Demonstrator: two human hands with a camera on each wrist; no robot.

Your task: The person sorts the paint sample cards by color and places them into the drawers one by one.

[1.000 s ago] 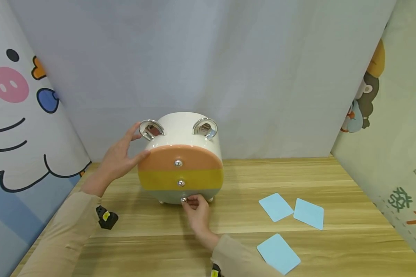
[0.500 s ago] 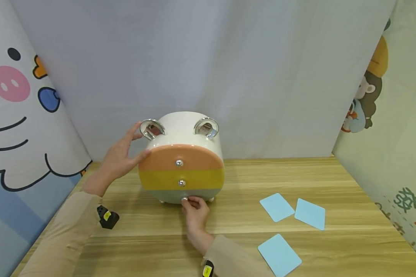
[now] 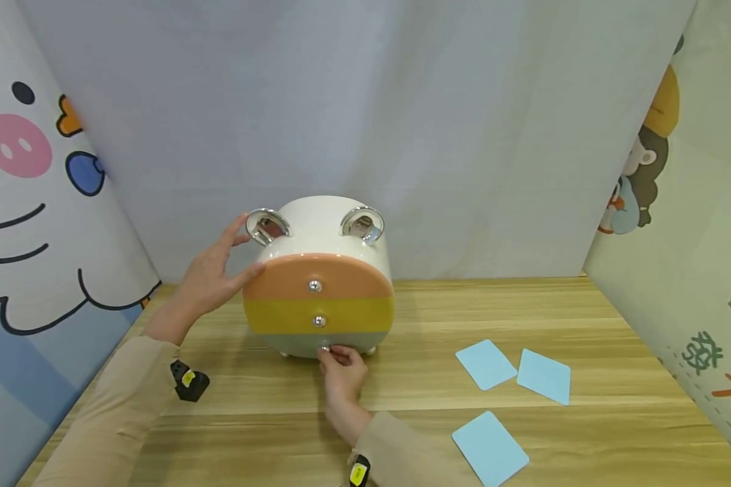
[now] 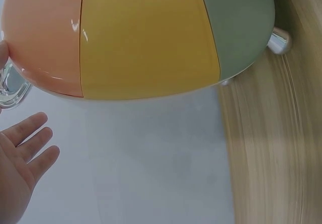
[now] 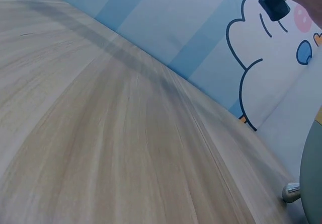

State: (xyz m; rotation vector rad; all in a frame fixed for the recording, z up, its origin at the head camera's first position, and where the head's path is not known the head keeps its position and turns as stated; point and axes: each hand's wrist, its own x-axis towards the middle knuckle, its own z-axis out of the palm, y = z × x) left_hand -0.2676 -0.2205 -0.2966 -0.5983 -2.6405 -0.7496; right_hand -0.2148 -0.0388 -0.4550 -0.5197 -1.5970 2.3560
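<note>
A round white drawer box (image 3: 317, 230) stands on the wooden table (image 3: 438, 311), with orange, yellow and grey-green drawer fronts, each with a silver knob. My left hand (image 3: 222, 267) rests against its left side with straight fingers, beside a silver ring (image 3: 266, 226). In the left wrist view the same open left hand (image 4: 20, 163) lies just off the orange drawer front (image 4: 45, 32). My right hand (image 3: 334, 353) pinches the bottom drawer knob (image 3: 325, 350). All three drawers look shut. The right wrist view shows only tabletop and a silver foot (image 5: 292, 191).
Three light blue cards (image 3: 485, 364) (image 3: 543, 376) (image 3: 490, 446) lie on the table to the right of the box. Cartoon-printed panels (image 3: 30, 203) close in the left and right sides, and a grey backdrop (image 3: 402, 101) stands behind.
My right forearm has shifted slightly left while the fingers stay on the bottom knob. The left hand and the box have not moved.
</note>
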